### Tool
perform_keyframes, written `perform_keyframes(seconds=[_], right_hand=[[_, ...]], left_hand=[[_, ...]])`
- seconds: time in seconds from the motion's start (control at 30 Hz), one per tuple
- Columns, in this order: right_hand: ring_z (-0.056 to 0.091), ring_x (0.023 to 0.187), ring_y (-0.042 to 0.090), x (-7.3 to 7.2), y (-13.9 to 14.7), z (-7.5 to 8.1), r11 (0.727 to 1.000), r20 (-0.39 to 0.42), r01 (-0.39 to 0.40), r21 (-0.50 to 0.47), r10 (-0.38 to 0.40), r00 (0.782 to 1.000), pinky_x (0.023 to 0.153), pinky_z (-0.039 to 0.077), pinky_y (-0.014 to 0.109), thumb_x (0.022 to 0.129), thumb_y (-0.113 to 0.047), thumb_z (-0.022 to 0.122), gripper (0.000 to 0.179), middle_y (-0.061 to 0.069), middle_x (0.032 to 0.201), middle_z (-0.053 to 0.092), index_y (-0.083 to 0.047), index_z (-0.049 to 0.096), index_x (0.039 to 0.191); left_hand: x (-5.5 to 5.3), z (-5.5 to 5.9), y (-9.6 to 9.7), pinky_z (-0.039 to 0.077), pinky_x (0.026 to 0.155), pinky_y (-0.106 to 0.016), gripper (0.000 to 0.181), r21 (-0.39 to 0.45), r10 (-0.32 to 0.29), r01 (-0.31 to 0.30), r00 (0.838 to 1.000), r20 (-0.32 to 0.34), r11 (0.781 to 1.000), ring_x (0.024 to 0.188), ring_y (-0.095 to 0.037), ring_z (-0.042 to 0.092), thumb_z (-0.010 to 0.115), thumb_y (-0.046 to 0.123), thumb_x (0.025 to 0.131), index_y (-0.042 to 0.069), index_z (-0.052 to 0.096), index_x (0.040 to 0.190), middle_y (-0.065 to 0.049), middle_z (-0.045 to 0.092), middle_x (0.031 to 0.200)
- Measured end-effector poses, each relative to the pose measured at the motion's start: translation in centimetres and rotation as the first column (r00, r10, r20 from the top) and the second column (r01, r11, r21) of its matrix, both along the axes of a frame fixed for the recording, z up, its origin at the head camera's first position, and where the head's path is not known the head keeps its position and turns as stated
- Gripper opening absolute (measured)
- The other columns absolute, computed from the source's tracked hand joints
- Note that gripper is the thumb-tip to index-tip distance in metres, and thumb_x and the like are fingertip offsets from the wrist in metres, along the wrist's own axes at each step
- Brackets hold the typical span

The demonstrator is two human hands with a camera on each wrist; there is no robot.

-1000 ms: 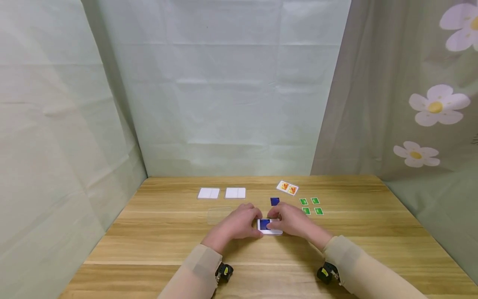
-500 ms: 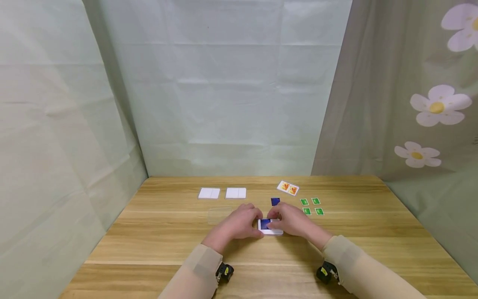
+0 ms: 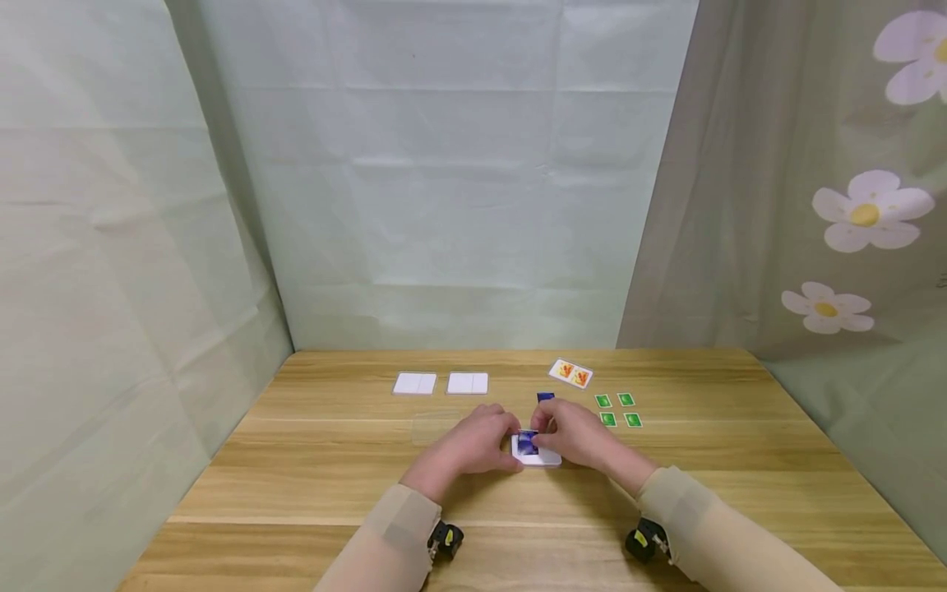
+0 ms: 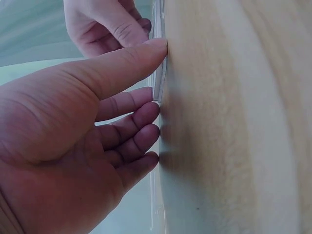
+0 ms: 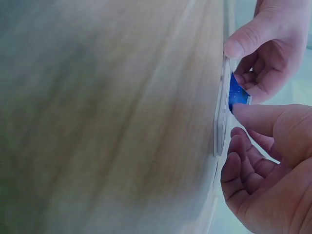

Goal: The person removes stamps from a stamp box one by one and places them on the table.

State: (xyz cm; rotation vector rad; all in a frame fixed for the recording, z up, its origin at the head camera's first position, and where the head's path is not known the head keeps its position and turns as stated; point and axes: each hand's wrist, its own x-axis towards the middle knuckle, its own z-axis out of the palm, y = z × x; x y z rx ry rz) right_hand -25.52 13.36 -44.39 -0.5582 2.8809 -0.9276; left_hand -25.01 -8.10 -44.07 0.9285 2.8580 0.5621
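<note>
A flat white card (image 3: pixel 543 461), seen edge-on in the right wrist view, lies on the wooden table before me. My left hand (image 3: pixel 477 440) holds its left side, the thumb at the near corner and the fingers at the far one. Over the white card is a small blue square card (image 3: pixel 528 442), its far edge tipped up. My right hand (image 3: pixel 575 432) pinches this blue card between thumb and fingers; in the right wrist view the blue card (image 5: pixel 238 95) stands off the white one at an angle. Another blue square (image 3: pixel 546 396) lies just beyond my right hand, partly hidden by it.
Several small green squares (image 3: pixel 625 400) lie to the right. Behind them is a card with two orange pictures (image 3: pixel 571 373). Two white cards (image 3: pixel 468 383) lie at the back left. A clear, flat piece (image 3: pixel 432 427) is beside my left hand. Cloth hangs around the table.
The blue card lay flat on the white card; its far edge has now tilted up in my right hand's fingers. My left hand has stayed in place.
</note>
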Motion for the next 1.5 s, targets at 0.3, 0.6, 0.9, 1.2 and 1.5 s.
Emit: perform_keyframes(seconds=[0.3, 0.6, 0.9, 1.2, 1.5], right_hand=[[0.058, 0.081, 0.013, -0.4, 0.7, 0.5, 1.0, -0.027, 0.011, -0.016, -0.011, 1.0, 0.074, 0.05, 0.034, 0.101, -0.009, 0.081, 0.019, -0.006, 0.087, 0.065, -0.019, 0.067, 0.092], [0.058, 0.08, 0.015, -1.2, 2.2, 1.6, 0.999, -0.069, -0.003, -0.05, 0.0, 0.998, 0.072, 0.048, 0.033, 0.103, -0.009, 0.077, 0.015, -0.004, 0.087, 0.064, -0.016, 0.065, 0.097], [0.059, 0.081, 0.016, -2.2, 3.8, 2.5, 0.999, -0.105, 0.007, -0.037, -0.011, 0.994, 0.073, 0.049, 0.036, 0.104, -0.008, 0.075, 0.01, -0.001, 0.09, 0.066, -0.012, 0.067, 0.1], [0.057, 0.079, 0.019, -3.4, 5.4, 3.0, 0.999, -0.086, 0.038, -0.033, -0.041, 0.995, 0.068, 0.047, 0.035, 0.105, -0.007, 0.071, 0.007, 0.003, 0.092, 0.066, -0.009, 0.066, 0.1], [0.059, 0.082, 0.021, -4.4, 6.0, 2.9, 0.996, -0.063, 0.082, 0.016, -0.081, 0.995, 0.069, 0.049, 0.034, 0.106, -0.009, 0.071, 0.007, 0.006, 0.098, 0.069, -0.008, 0.065, 0.102]], left_hand=[[0.0, -0.1, 0.1, 0.05, 0.088, -0.03, 0.046, 0.01, -0.007, 0.007, 1.0, -0.013, 1.0, 0.099, -0.017, 0.053, 0.098, 0.031, 0.086, 0.006, 0.076, 0.118, -0.001, 0.066, 0.107], [-0.2, -0.3, 0.1, 0.049, 0.087, -0.03, 0.043, 0.014, -0.001, 0.001, 1.0, -0.012, 1.0, 0.098, -0.017, 0.052, 0.098, 0.031, 0.086, 0.008, 0.076, 0.115, 0.0, 0.064, 0.105], [-0.1, -0.3, -0.1, 0.052, 0.092, -0.033, 0.047, 0.008, 0.005, -0.005, 1.0, -0.014, 1.0, 0.101, -0.017, 0.055, 0.098, 0.031, 0.085, 0.007, 0.076, 0.119, 0.0, 0.066, 0.109], [0.1, -0.1, 0.0, 0.051, 0.092, -0.033, 0.047, 0.005, 0.015, -0.015, 1.0, -0.007, 1.0, 0.1, -0.017, 0.053, 0.098, 0.031, 0.086, 0.007, 0.076, 0.12, -0.001, 0.066, 0.109], [0.1, -0.1, 0.0, 0.051, 0.091, -0.032, 0.045, 0.001, 0.021, -0.021, 1.0, -0.005, 1.0, 0.099, -0.017, 0.053, 0.098, 0.031, 0.086, 0.008, 0.076, 0.118, 0.0, 0.065, 0.108]])
